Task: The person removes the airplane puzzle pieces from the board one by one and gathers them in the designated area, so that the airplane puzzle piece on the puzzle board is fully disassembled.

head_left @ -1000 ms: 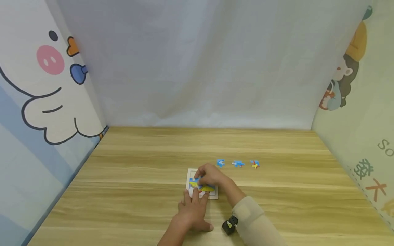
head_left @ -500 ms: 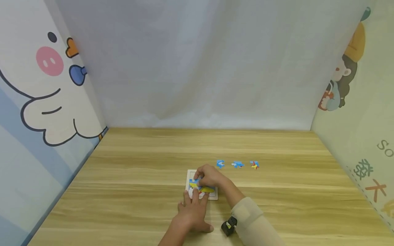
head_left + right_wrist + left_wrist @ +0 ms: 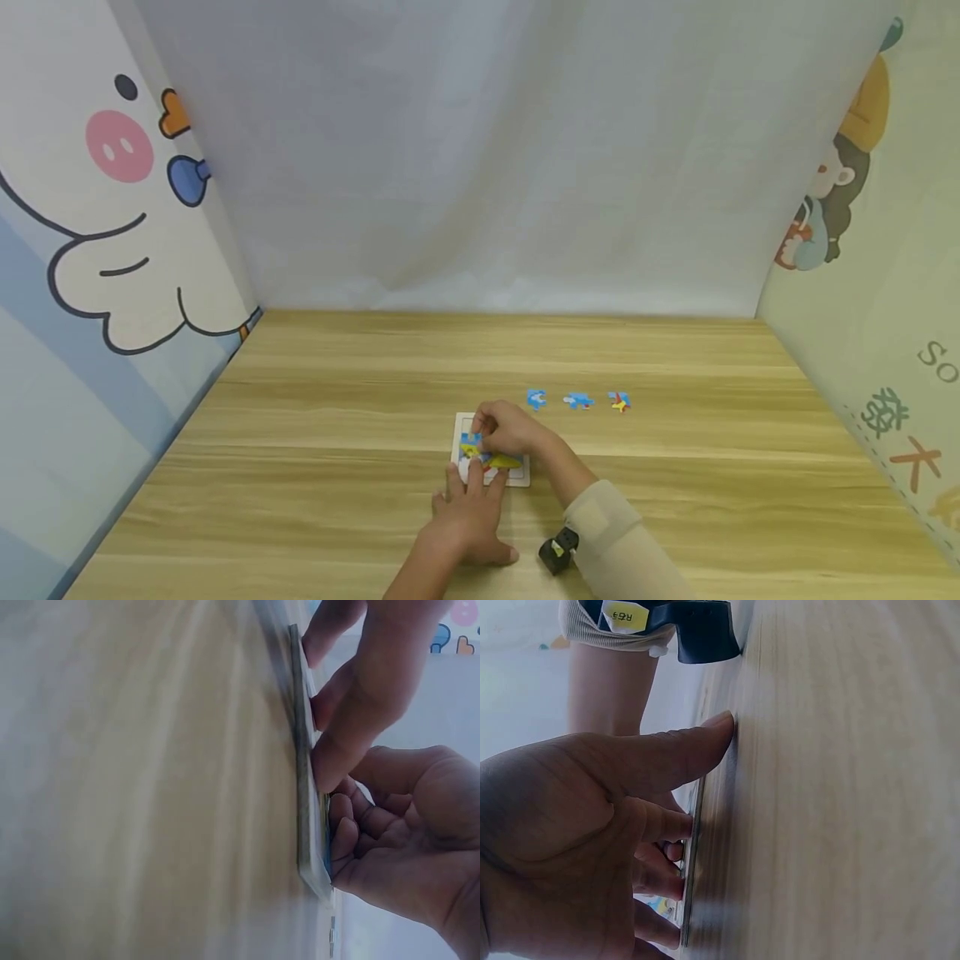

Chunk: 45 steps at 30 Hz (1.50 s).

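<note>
Puzzle tray (image 3: 458, 427): flat on the wooden surface (image 3: 330, 483), partly covered by both hands. Inside its pale rim, part of a picture shows, including a yellow shape (image 3: 504, 461) and, toward the tray's far left, a blue patch (image 3: 470, 438).

Left hand (image 3: 468, 521): at the tray's near side, fingers spread, fingertips on the tray, thumb apart from it. Grip apart, clamped on nothing.

Right hand (image 3: 510, 427): over the tray's far right part, fingers curled, thumb and forefinger close together beside the blue patch. Whether this grip pinches a piece I cannot tell; the fingers hide the spot in every view.

Loose pieces, in a row beyond the tray and to its right: a blue piece (image 3: 536, 399), a second blue piece (image 3: 578, 401), then a red-and-yellow piece (image 3: 619, 402) farthest from the tray.

Judgement: step in hand seems to be fitting or aligning a piece, the left hand steadying the tray. The next move probably calls for light pressing until that piece sits level, then a reach for one of the loose three.
</note>
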### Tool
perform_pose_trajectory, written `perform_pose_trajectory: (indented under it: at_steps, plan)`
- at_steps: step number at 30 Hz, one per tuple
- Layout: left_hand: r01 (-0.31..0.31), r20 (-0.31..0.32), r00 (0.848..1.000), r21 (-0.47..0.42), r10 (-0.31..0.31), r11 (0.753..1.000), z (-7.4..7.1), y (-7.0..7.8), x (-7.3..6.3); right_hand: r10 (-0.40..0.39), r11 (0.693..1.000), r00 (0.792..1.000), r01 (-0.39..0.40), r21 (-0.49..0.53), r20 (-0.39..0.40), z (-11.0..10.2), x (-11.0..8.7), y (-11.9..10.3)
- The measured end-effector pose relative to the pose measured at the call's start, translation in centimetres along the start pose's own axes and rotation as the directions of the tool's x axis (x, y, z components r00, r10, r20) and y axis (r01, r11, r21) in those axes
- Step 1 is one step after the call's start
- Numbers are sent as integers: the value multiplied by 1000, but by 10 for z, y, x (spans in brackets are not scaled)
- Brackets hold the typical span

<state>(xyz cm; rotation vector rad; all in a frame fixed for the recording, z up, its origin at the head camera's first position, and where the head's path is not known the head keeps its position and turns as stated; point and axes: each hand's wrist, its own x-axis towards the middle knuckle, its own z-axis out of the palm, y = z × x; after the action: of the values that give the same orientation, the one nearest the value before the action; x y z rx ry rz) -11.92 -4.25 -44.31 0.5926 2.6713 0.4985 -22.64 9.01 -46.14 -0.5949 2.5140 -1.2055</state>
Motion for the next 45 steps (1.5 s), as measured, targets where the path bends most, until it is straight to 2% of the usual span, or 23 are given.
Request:
perform_pose_trajectory:
  at_steps: [5,11,20,28,36,42,45]
  plan:
    - [-11,-14,1000,15,11,1000,1,1,-1,-2,996,1000,4,90,-24,-3,-5,1]
    - [-14,-18,1000,12,14,1000,3,0,-1,-46,987,997,54,151,-57,-8,-12,-3]
    - [-16,-19,1000,1,16,1000,3,0,-3,-73,983,996,80,162,-46,-7,-14,-2]
    - [-24,-48,999,1,24,1000,6,0,-4,-58,977,993,77,198,-99,-9,-22,8]
    - [-17,-54,998,13,18,1000,6,0,-3,-54,984,987,79,162,-152,-25,-39,7]
    - [-22,-75,997,5,23,1000,4,-1,-2,-49,986,982,77,147,-183,-37,-45,23]
    - [-25,-83,996,2,25,1000,4,-1,-2,-13,984,982,45,172,-187,-42,-50,27]
